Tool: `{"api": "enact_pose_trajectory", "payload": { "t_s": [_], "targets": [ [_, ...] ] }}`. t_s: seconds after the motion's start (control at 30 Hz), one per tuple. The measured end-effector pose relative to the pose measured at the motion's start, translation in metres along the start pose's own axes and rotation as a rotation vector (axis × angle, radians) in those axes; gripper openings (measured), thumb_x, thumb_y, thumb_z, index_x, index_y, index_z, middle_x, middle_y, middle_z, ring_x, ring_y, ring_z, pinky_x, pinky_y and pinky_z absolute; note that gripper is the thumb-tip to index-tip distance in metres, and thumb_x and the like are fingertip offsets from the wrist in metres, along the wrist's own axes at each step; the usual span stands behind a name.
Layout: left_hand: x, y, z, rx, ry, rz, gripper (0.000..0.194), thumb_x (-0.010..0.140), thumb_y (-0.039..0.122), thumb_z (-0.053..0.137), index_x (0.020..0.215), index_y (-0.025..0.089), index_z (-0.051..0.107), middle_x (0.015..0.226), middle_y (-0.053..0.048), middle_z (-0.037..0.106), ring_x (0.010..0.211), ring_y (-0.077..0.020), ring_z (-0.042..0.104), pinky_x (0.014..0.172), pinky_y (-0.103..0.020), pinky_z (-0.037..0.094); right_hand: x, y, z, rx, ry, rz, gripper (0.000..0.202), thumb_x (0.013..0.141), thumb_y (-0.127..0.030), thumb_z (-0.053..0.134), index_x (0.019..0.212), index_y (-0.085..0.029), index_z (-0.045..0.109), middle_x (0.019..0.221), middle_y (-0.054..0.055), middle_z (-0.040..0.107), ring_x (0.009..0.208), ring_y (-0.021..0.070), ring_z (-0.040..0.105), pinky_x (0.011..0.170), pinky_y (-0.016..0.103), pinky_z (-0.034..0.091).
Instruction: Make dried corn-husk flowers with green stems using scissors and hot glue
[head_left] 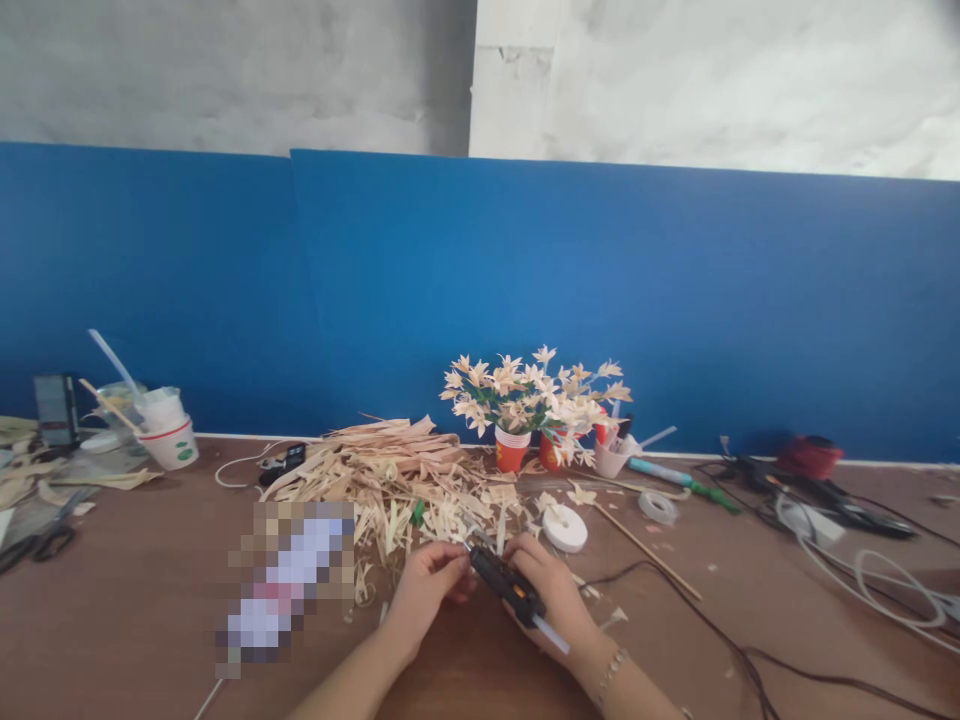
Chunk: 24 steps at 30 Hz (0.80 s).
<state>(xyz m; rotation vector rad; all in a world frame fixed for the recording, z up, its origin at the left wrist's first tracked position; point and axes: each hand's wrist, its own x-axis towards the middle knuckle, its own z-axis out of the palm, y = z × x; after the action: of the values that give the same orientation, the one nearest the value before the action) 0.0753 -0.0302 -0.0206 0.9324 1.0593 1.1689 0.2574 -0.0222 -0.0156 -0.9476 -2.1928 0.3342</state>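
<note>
My right hand (546, 583) is wrapped round a black glue gun (504, 583), with a translucent glue stick poking out of its rear end. The gun's tip points up and left, close to the fingers of my left hand (431, 585). Those left fingers are pinched together at the nozzle; whatever is between them is too small to make out. Beyond both hands lies a pile of pale, dry husk strips (397, 470). Pale handmade flowers (517, 390) on green stems stand in a red paper cup (511, 450) behind the pile.
A white round lid (565, 528), a tape roll (658, 507) and a thin stick (649, 550) lie to the right. Black cables (750, 655) cross the right side. A pixelated object (289, 580) is left of my hands. Scissors (52, 540) and a white cup (171, 445) are far left.
</note>
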Motion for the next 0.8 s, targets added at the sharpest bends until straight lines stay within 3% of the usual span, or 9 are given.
{"api": "enact_pose_trajectory", "payload": {
  "t_s": [0.23, 0.8],
  "targets": [
    [0.0002, -0.0011, -0.0011, 0.003, -0.024, 0.029, 0.029, 0.06, 0.037, 0.07, 0.072, 0.011, 0.064, 0.06, -0.003, 0.064, 0.056, -0.0142, 0.059, 0.051, -0.024, 0.046, -0.0006, -0.0034, -0.0014, -0.01, 0.009, 0.031, 0.013, 0.064, -0.009, 0.048, 0.072, -0.019, 0.047, 0.08, 0.003, 0.048, 0.065, 0.0131, 0.05, 0.058, 0.022, 0.041],
    [-0.0002, 0.0007, -0.0005, 0.06, 0.029, 0.055, 0.022, 0.06, 0.033, 0.067, 0.07, 0.013, 0.064, 0.059, -0.001, 0.064, 0.058, -0.0157, 0.059, 0.053, -0.025, 0.048, -0.0017, 0.0002, -0.0001, -0.023, 0.003, 0.018, 0.011, 0.064, -0.01, 0.049, 0.071, -0.019, 0.047, 0.08, 0.003, 0.05, 0.068, 0.0134, 0.052, 0.062, 0.022, 0.041]
  ]
}}
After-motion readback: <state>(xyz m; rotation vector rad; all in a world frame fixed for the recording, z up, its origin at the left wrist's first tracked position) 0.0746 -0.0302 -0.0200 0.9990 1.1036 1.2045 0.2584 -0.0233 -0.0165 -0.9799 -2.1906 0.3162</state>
